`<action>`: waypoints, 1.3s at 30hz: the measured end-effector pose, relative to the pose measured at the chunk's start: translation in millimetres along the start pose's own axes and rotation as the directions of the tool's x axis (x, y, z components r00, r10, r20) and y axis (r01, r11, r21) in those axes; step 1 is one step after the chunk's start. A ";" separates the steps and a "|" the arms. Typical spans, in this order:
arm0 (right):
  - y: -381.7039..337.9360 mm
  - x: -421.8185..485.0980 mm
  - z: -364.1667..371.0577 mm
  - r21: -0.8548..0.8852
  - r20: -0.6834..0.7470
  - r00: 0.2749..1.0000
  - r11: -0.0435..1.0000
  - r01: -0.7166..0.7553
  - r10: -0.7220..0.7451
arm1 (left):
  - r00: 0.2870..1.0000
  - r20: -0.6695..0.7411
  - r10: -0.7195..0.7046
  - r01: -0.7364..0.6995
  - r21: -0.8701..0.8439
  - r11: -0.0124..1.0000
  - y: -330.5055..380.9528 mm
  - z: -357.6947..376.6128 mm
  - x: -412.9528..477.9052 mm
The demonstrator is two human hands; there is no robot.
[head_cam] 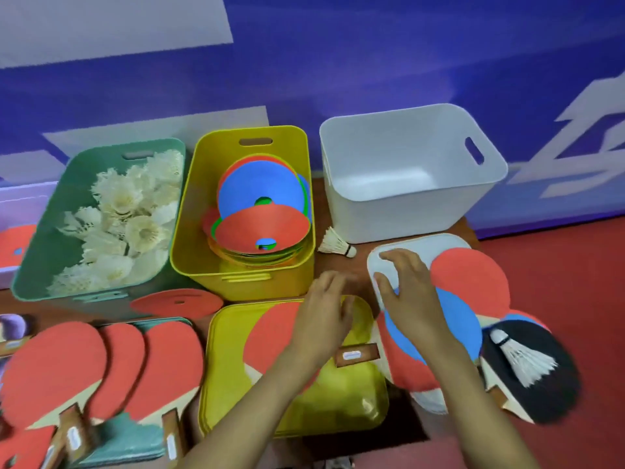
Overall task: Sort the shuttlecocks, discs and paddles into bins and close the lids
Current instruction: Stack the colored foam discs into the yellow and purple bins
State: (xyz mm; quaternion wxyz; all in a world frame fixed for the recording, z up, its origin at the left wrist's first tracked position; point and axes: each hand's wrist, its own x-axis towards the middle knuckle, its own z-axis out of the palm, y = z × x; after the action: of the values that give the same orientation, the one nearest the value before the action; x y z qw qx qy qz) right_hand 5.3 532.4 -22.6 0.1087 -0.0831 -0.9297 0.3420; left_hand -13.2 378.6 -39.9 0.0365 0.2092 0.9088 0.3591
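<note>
Bins are standing in a row at the back of the brown table. The green bin is holding white shuttlecocks, the yellow bin is holding stacked red and blue discs, and the white bin is sitting on the right.

One loose shuttlecock is lying on its side between the yellow and white bins. A red disc is lying flat in front of the green bin.

Several red paddles are fanning out over the green lid at lower left. Another red paddle is lying on the yellow lid.

The left hand is hovering over that paddle. It is motion-blurred, with fingers loosely extended and nothing visible in its grasp.

The right hand is resting with fingers spread wide on the white lid. A pile of red and blue pieces is overlapping the lid just beside the hand.

At far right a black paddle is carrying a second shuttlecock.
</note>
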 end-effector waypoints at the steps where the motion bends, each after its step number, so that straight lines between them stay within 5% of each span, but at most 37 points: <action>1: 18.2 -4.0 -2.5 -0.028 0.038 0.998 0.998 -0.049 0.050 | 0.996 0.073 -0.058 0.057 0.012 0.998 2.3 15.0 1.9; 7: 102.2 -24.0 -1.8 -0.313 0.267 0.879 0.898 -0.309 0.395 | 0.858 0.377 -0.349 0.323 0.132 0.937 5.5 82.8 10.7; 12: 126.6 -36.8 7.9 -0.396 0.367 0.785 0.848 -0.353 0.499 | 0.844 0.390 -0.367 0.387 0.029 0.922 19.9 115.7 20.1; 20: 129.6 -44.4 13.9 -0.398 0.322 0.820 0.853 -0.337 0.474 | 0.879 0.209 -0.428 0.458 -0.120 0.881 18.6 138.2 28.4; 27: 131.7 -45.8 14.1 -0.364 0.295 0.834 0.862 -0.354 0.467 | 0.861 0.290 -0.418 0.468 -0.129 0.874 27.5 142.1 45.4; 36: 116.7 -38.8 9.6 -0.053 0.094 0.924 0.929 -0.366 0.369 | 0.924 0.182 -0.336 0.381 -0.365 0.850 27.0 100.5 19.3; 39: 99.8 -28.5 10.1 0.096 0.128 0.940 0.939 -0.330 0.318 | 0.961 0.124 -0.248 0.278 -0.440 0.854 17.7 61.9 9.1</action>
State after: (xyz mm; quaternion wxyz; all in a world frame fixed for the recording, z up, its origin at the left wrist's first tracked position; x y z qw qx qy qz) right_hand 38.2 594.6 -99.6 0.0040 -0.2097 -0.8863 0.4129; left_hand -1.7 433.4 -73.1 0.1616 0.0801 0.8184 0.5457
